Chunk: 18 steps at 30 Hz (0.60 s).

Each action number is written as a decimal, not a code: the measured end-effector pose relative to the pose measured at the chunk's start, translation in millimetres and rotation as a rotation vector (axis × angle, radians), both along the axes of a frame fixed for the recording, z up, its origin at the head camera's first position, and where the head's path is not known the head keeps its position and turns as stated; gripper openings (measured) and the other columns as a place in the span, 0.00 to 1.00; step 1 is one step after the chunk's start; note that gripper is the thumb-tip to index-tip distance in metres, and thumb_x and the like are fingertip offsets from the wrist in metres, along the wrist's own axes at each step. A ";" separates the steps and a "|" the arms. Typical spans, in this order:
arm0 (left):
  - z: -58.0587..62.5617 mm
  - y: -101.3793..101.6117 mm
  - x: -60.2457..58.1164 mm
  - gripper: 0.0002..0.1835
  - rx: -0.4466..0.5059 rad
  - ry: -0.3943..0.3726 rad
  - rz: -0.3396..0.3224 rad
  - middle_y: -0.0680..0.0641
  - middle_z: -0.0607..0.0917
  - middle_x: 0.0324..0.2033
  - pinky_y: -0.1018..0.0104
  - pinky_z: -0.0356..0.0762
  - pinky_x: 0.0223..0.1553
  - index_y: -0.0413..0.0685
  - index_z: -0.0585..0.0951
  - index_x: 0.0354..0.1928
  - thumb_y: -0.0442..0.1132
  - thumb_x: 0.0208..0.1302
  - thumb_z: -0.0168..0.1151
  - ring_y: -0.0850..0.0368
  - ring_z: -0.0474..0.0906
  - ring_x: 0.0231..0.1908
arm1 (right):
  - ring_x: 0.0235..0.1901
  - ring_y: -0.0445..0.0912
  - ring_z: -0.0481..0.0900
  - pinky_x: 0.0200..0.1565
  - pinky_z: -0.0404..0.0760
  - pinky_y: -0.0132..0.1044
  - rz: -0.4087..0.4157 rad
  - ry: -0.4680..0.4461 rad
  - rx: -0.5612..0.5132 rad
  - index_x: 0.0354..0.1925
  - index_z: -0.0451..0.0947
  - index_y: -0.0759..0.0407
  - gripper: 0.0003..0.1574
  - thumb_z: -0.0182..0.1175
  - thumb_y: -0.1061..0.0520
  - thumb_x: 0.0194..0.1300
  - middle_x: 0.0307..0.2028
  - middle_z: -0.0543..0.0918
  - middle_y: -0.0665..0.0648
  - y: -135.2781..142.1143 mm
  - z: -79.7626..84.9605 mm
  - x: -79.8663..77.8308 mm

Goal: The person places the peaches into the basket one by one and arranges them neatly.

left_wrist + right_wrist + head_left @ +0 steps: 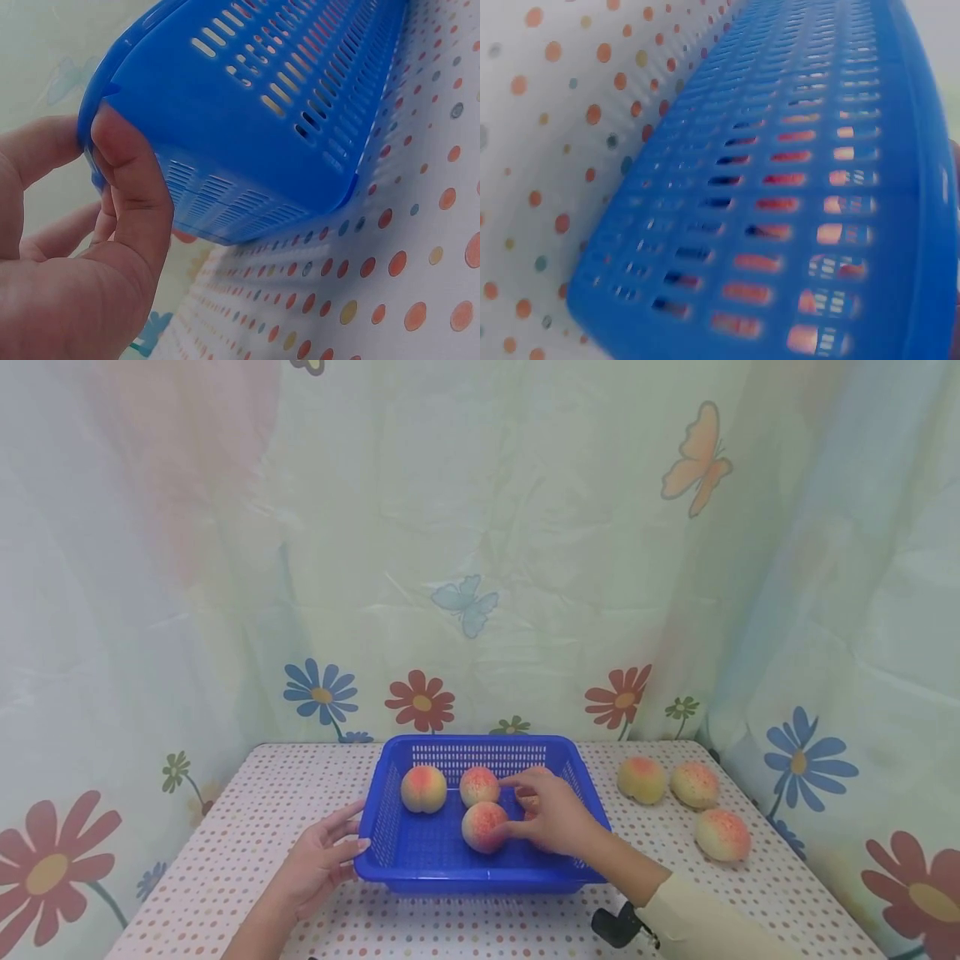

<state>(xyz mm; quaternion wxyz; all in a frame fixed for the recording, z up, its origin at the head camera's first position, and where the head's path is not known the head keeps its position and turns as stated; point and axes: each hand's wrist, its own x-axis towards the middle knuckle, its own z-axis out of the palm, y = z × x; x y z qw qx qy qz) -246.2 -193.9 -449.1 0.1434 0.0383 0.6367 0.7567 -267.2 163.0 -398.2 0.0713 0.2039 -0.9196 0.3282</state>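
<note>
A blue plastic basket with slotted walls stands on the table, with several peaches in it. One peach lies at the left; a back peach and a front peach lie near the middle. My left hand grips the basket's left rim between thumb and fingers, as the left wrist view also shows. Over the basket's right half, my right hand spreads its thumb and fingers. Its thumb overlaps the front peach and a fingertip is right by the back one. Another peach is mostly hidden behind this hand.
Right of the basket, three more peaches lie on the dotted tablecloth: one yellowish peach, one speckled peach and a nearer peach. A black object shows beneath the right wrist. A flowered curtain hangs behind the table.
</note>
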 end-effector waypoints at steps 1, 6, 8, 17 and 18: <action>0.0 -0.1 -0.1 0.37 -0.001 0.001 0.002 0.36 0.72 0.57 0.51 0.80 0.48 0.53 0.59 0.70 0.34 0.60 0.62 0.44 0.78 0.51 | 0.48 0.50 0.80 0.46 0.83 0.40 0.004 -0.002 -0.028 0.51 0.78 0.45 0.34 0.75 0.44 0.43 0.45 0.78 0.46 2.9 0.9 0.7; -0.5 -0.2 -0.6 0.38 -0.006 0.003 0.007 0.38 0.73 0.55 0.51 0.80 0.48 0.53 0.59 0.70 0.34 0.59 0.63 0.46 0.79 0.50 | 0.52 0.52 0.79 0.48 0.82 0.40 0.036 -0.026 -0.186 0.50 0.77 0.40 0.32 0.74 0.45 0.44 0.49 0.79 0.50 19.7 4.3 6.0; -0.7 -0.5 -0.7 0.38 -0.005 0.002 0.008 0.39 0.74 0.54 0.52 0.80 0.47 0.53 0.59 0.71 0.35 0.59 0.63 0.46 0.80 0.49 | 0.52 0.53 0.78 0.48 0.82 0.40 0.041 -0.030 -0.225 0.50 0.77 0.39 0.31 0.73 0.43 0.45 0.50 0.79 0.51 25.8 5.0 8.1; 0.2 -0.4 -0.2 0.39 -0.009 0.003 0.003 0.37 0.73 0.55 0.52 0.81 0.47 0.53 0.58 0.71 0.35 0.59 0.63 0.46 0.80 0.49 | 0.54 0.53 0.77 0.51 0.80 0.41 0.040 -0.031 -0.336 0.53 0.75 0.40 0.31 0.71 0.45 0.49 0.52 0.78 0.46 49.3 3.1 14.9; 0.3 -0.3 -0.1 0.39 -0.011 0.002 0.002 0.37 0.73 0.56 0.52 0.81 0.47 0.53 0.58 0.71 0.35 0.59 0.63 0.46 0.80 0.49 | 0.54 0.52 0.77 0.51 0.80 0.40 0.037 -0.031 -0.349 0.53 0.75 0.41 0.30 0.71 0.45 0.50 0.53 0.78 0.47 52.2 2.4 15.4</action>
